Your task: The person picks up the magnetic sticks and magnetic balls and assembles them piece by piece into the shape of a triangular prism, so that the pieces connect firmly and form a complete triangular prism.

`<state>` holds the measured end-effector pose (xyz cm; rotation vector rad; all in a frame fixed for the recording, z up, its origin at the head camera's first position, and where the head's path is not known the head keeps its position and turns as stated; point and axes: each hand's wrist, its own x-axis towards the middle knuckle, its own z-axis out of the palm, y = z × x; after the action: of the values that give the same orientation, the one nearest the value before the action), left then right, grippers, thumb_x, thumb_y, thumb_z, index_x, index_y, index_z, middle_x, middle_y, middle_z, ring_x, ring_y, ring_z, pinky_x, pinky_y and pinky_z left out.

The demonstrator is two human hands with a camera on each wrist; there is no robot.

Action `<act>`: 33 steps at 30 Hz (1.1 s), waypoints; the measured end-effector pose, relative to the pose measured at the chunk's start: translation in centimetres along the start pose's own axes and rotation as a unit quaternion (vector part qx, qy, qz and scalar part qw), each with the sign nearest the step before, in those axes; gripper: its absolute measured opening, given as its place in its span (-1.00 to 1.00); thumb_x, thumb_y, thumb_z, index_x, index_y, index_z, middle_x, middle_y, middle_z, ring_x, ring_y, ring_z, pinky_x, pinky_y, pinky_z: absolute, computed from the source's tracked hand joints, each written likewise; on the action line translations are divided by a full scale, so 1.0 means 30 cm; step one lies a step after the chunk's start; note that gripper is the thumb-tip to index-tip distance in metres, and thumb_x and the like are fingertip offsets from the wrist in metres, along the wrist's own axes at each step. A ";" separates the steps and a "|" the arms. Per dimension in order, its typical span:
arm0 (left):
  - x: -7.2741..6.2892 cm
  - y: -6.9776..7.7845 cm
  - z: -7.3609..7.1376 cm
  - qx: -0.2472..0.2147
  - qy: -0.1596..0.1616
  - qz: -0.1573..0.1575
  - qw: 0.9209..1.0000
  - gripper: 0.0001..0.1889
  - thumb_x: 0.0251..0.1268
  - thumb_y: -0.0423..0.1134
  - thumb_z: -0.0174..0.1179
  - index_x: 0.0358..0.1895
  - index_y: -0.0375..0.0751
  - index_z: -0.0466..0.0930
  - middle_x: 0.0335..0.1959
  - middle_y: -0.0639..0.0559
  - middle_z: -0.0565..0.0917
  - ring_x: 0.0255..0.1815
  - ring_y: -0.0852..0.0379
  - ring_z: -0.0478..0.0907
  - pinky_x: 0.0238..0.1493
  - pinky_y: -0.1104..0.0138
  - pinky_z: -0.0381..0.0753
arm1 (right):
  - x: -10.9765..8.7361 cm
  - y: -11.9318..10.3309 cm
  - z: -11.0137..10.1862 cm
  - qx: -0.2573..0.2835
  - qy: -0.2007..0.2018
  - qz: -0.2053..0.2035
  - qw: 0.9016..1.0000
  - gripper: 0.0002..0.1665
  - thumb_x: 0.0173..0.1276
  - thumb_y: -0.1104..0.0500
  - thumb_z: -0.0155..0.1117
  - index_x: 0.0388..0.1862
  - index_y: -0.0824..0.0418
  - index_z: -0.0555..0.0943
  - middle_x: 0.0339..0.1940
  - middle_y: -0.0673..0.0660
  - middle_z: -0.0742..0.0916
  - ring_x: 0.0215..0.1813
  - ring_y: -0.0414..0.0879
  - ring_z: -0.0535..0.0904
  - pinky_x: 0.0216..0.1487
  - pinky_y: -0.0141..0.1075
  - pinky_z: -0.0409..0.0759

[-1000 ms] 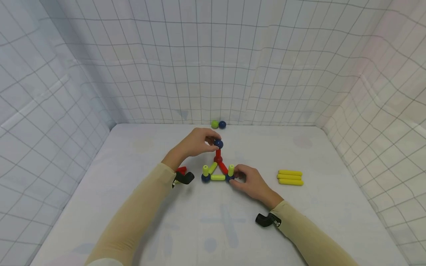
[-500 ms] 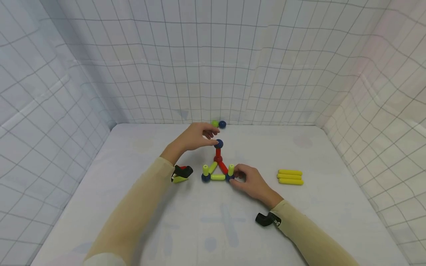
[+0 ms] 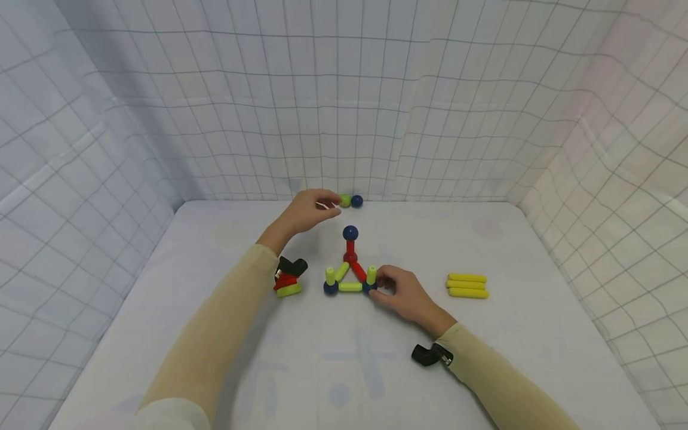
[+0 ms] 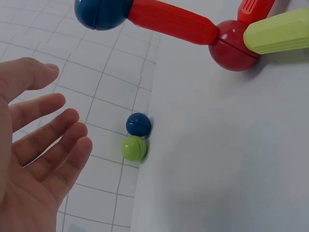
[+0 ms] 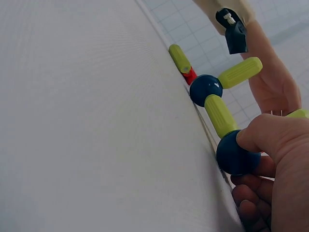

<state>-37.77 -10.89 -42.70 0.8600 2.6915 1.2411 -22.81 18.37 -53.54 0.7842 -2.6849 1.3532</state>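
A triangle of balls and rods stands mid-table, with a red ball [image 3: 350, 258] at the back and blue balls at its front corners. Upright light-green rods [image 3: 330, 275] rise from both front balls. On the red ball stands an upright red rod [image 4: 174, 21] topped by a blue ball [image 3: 350, 233]. My right hand [image 3: 404, 297] pinches the front right blue ball [image 5: 235, 154] between thumb and fingers. Beyond the structure, my left hand [image 3: 307, 210] holds nothing, its fingers spread beside a loose green ball [image 4: 134, 148] and a loose blue ball [image 4: 138, 124].
Several yellow rods [image 3: 467, 285] lie side by side on the right. Red rods [image 3: 285, 281] and a light-green rod [image 3: 289, 291] lie left of the structure, close to the left wrist's black camera mount [image 3: 292, 267]. A white gridded cloth [image 3: 355, 119] walls the table.
My left hand has let go of the blue ball atop the red rod and moved back and left, up to the loose balls. My right hand keeps its grip.
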 end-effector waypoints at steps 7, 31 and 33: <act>0.061 -0.033 0.007 0.012 0.012 -0.026 1.000 -0.57 0.60 -0.19 0.28 0.40 -0.27 0.64 0.37 -0.19 0.65 0.37 -0.16 0.58 0.40 0.02 0.56 | -0.002 0.002 -0.009 0.000 0.000 0.003 1.000 -0.78 0.44 0.16 0.54 -0.02 0.05 0.69 -0.16 -0.11 0.71 -0.11 -0.13 0.60 -0.01 -0.17 0.64; 0.187 -0.095 0.076 0.131 -0.068 -0.071 0.987 -0.42 0.60 -0.32 0.05 0.63 -0.24 0.39 0.66 -0.16 0.35 0.70 -0.16 0.19 0.67 0.01 0.11 | 0.000 0.006 -0.006 -0.005 -0.009 0.011 1.000 -0.77 0.46 0.13 0.52 0.02 0.04 0.68 -0.11 -0.12 0.71 -0.08 -0.15 0.62 0.03 -0.18 0.66; 0.197 -0.096 0.084 0.138 -0.077 -0.071 0.985 -0.42 0.60 -0.34 0.02 0.63 -0.24 0.37 0.66 -0.16 0.35 0.71 -0.16 0.17 0.68 0.01 0.08 | 0.000 0.006 -0.005 -0.005 -0.007 0.011 1.000 -0.77 0.46 0.13 0.53 0.02 0.05 0.68 -0.12 -0.12 0.71 -0.08 -0.15 0.62 0.03 -0.18 0.66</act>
<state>-43.41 -7.66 -45.41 0.7377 2.7790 0.7506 -22.92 18.58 -53.59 0.7690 -2.7175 1.3426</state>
